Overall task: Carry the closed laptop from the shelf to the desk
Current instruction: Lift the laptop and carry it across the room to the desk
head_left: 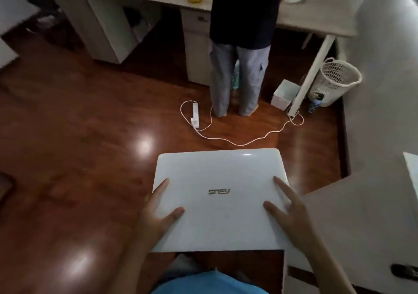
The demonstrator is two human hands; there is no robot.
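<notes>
we hold the closed laptop (220, 194), glossy white with rounded corners, level above the polished wood floor (79, 135). our left hand (156, 212) and right hand (291, 212) clamp its sides, thumbs spread on the lid. a white lattice basket (339, 79) stands beside the desk (316, 15); we cannot tell its contents.

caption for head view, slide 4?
Both hands, left and right, carry the closed white laptop above a wood floor.
</notes>
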